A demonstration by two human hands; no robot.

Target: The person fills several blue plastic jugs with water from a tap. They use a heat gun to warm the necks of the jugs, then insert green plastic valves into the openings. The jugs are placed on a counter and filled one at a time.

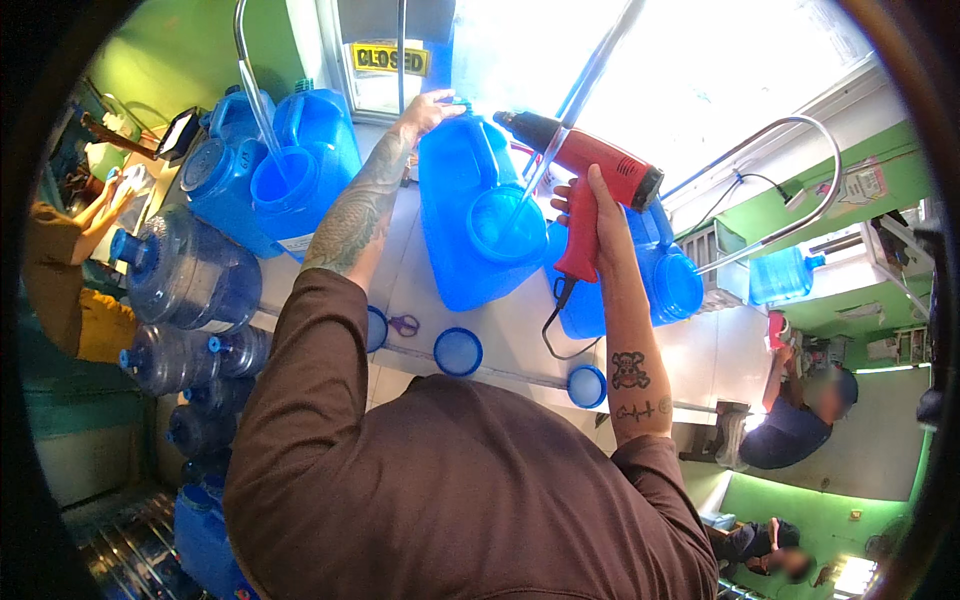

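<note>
My right hand [600, 202] grips the handle of a red heat gun [607, 161], whose dark nozzle points left towards the neck of a blue plastic water jug [457, 217]. At that jug's small capped spout [463, 107] my left hand [427, 116] rests its fingers; whether they grip it I cannot tell. A metal filling pipe [551, 146] reaches down into the jug's wide round mouth. Left of my left forearm, another blue jug [319, 142] has a pipe in its open mouth. Blue round lids [457, 352] and purple-handled scissors [405, 325] lie along the counter's near edge.
The white counter [397, 262] carries more blue jugs, one right of my jug [649, 262] under a curved pipe [821, 150]. Large clear water bottles [195, 270] stand at the left. Other people are at the far left [60, 277] and right [787, 427]. The heat gun's cord [551, 337] hangs over the counter.
</note>
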